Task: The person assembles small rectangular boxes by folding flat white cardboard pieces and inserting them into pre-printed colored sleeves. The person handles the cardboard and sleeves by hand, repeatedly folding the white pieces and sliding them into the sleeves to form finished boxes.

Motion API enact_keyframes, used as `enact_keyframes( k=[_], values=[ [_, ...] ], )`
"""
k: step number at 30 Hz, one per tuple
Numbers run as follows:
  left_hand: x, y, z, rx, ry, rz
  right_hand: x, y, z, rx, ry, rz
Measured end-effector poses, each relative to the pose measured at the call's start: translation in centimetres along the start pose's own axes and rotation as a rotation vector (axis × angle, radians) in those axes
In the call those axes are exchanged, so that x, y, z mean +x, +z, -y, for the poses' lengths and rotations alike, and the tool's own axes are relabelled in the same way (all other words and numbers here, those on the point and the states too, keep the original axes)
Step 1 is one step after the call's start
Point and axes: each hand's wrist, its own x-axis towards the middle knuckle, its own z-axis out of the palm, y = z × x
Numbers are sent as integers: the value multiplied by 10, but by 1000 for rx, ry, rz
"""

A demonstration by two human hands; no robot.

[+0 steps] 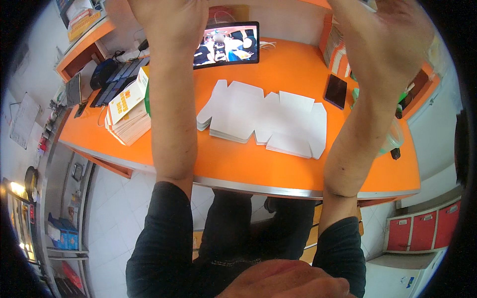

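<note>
Both my forearms reach up over an orange table (238, 166). My left hand (169, 15) is raised at the top edge of the picture, above a tablet (226, 44) that shows a video; its fingers are cut off by the frame. My right hand (392, 30) is raised at the upper right with the palm spread and nothing visible in it. Below and between my arms lie two overlapping stacks of flat white die-cut box blanks (236, 111) (293, 126). Neither hand touches them.
A pile of printed yellow-and-white flat cartons (128, 111) sits left of my left arm, with dark flat devices (117, 79) behind it. A black phone (336, 91) lies right of the blanks. A clear plastic container (393, 139) stands by my right forearm. Red cabinets (422, 228) are at lower right.
</note>
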Motion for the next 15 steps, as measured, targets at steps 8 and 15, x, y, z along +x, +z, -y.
enact_keyframes(
  k=[8,15],
  values=[
    [-14,11,2,-51,-240,-18,-3,-9,16,-112,42,235],
    [-8,-3,-14,-146,-393,24,-18,2,-12,-138,-221,114]
  ],
)
